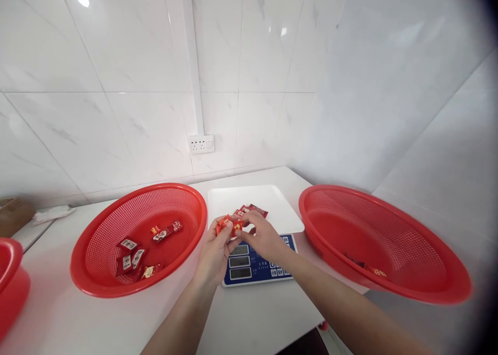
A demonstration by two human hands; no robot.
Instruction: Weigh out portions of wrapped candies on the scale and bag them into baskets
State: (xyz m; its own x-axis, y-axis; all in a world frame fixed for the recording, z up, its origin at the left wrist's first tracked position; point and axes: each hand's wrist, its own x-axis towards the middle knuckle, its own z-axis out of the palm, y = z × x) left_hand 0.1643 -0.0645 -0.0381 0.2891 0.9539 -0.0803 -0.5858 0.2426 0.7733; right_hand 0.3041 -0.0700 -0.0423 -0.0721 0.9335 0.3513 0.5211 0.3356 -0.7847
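My left hand [218, 246] is closed on small red packets [230, 226] with yellow print, in front of a scale. My right hand [262, 236] meets it from the right, its thumb and fingers pinching the right end of the same packets. Both hands are above the near edge of the white weighing tray [221, 199]. Just behind them, several dark red packets [260, 210] lie fanned on the tray. Below it is the blue scale panel [259, 272] with three displays, partly covered by my right hand.
A red basket [80, 251] with several packets [167, 231] stands left of the scale. Another red basket [447, 282] with a few packets [375, 272] stands right. Part of a third red basket [17, 272] and a brown box [15, 216] are far left.
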